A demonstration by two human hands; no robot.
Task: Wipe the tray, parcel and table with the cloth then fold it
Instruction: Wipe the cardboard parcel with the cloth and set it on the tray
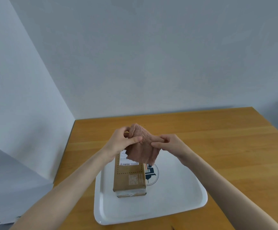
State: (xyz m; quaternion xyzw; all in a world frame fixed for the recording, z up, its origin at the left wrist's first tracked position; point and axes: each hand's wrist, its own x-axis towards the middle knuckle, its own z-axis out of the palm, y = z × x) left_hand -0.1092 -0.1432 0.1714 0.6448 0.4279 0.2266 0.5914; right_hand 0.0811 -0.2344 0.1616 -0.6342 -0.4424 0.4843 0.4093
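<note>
Head view: two bare forearms are reaching forward from the bottom corners, converging over the middle of the scene. Nearest to me, a white tray (pixel 176 193) is lying on the wooden table (pixel 226 143), its front rim close to the table's near edge. A brown cardboard parcel (pixel 128 178) is sitting lengthwise on the tray, left of centre, with a white label on its top and a dark round emblem (pixel 153 173) on the tray peeking out from behind its right side. Above the parcel's far end, both hands are holding a pinkish-brown cloth (pixel 143 150) up in the air, clear of the parcel. The left hand (pixel 120 143) is pinching its upper left edge between thumb and fingers; the right hand (pixel 169 142) is pinching its right edge, fingers curled. The cloth is hanging bunched between them. Beyond, the table is running back to a plain pale wall (pixel 151 55).
</note>
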